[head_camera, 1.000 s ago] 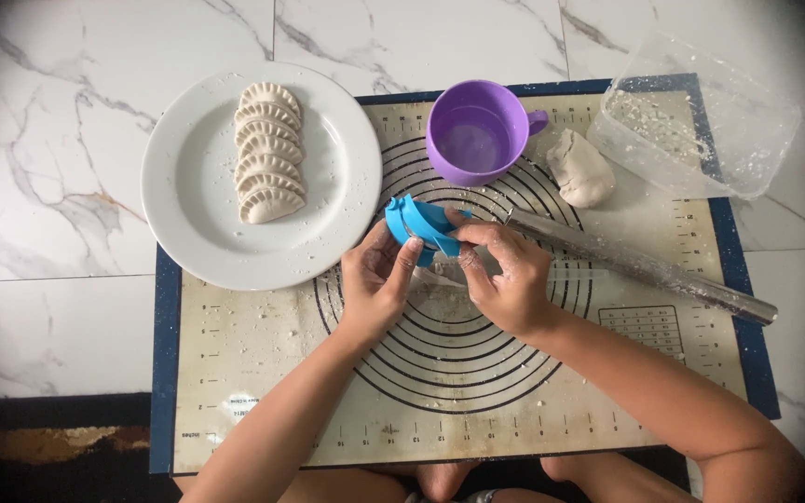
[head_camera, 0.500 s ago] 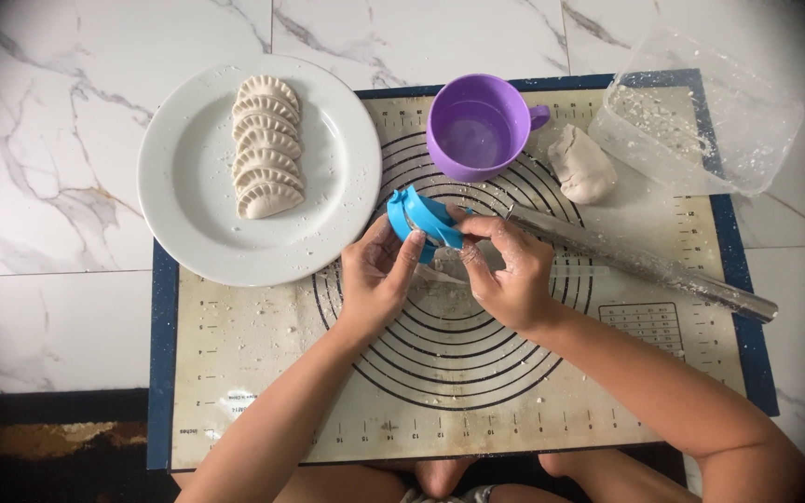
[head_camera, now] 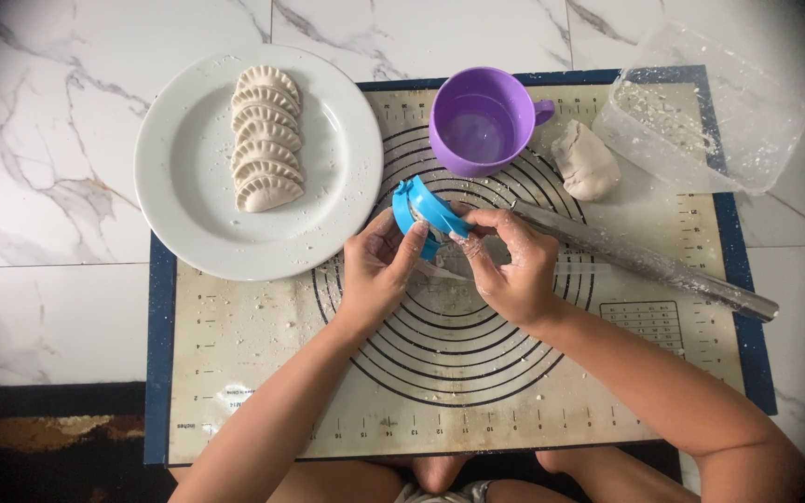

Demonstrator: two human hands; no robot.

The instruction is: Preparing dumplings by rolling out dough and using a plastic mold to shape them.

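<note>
A white marble floor (head_camera: 39,186) carries a beige baking mat (head_camera: 263,373) with printed rings and a dark blue edge. Since the earlier frames little has changed: both hands stay at the middle of the mat, and the blue dumpling press (head_camera: 424,212) sits as before, tilted on its edge. The left hand (head_camera: 376,270) curls around the lower side of the press, its fingers (head_camera: 410,244) closed against the blue plastic. The right hand (head_camera: 511,265), dusted with flour, pinches the press and the pale dough at its rim with thumb and forefinger closed. The press lies between the two hands, just below the purple cup (head_camera: 480,121). A rolling pin (head_camera: 645,261) lies behind the right hand. A white plate (head_camera: 188,186) holds a row of folded dumplings (head_camera: 267,140). A dough lump (head_camera: 586,160) rests beside a clear plastic container (head_camera: 710,112).
</note>
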